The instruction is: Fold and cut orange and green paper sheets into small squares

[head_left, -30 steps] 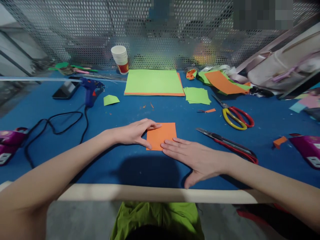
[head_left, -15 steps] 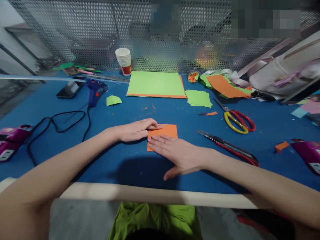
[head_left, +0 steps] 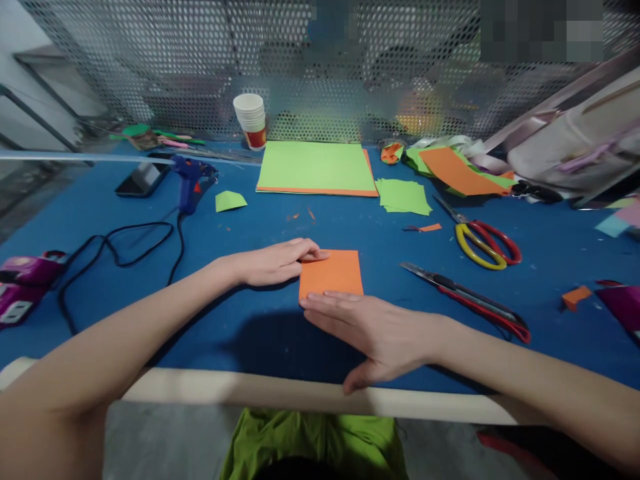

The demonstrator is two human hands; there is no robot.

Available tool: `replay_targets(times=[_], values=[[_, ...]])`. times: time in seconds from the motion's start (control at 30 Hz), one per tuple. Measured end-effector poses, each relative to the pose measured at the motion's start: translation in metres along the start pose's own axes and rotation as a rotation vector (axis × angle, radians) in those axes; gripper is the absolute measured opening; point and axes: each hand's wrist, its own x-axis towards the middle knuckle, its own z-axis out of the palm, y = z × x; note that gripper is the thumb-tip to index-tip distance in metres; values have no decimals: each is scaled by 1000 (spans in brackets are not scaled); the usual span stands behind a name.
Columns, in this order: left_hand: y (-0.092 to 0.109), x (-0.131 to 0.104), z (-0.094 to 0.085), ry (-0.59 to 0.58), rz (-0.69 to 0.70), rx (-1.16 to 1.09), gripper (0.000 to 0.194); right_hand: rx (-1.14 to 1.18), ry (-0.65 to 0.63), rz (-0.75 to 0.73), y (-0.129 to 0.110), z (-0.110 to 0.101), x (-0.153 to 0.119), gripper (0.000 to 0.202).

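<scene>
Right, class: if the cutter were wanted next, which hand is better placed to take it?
Probably the right hand: the cutter lies just beyond it, right of the orange square. The left hand is farther off, at the square's left, with fingers on it.

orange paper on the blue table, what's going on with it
A person is pressing a square of orange paper flat on the blue table. The left hand has its fingertips on the far left corner, and the right hand lies along the near edge. Beyond them are a large green sheet and a stack of small green squares. The scissors and a utility knife lie to the right, untouched.
</scene>
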Motion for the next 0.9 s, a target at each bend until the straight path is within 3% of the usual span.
replay_targets(times=[0.17,0.4,0.57,0.67,0.9], values=[[-3,0,2,14,7,6,31,-36,31,-44,5,7,8,97],[1,1,7,47,-56,74,33,-21,53,-46,-7,17,-7,92],[11,2,28,127,-48,265,42,31,26,119,-10,6,-8,91],[14,3,41,113,-44,439,46,10,9,229,-11,6,-7,97],[6,5,45,-19,-56,592,70,21,-62,235,-18,3,-20,97]])
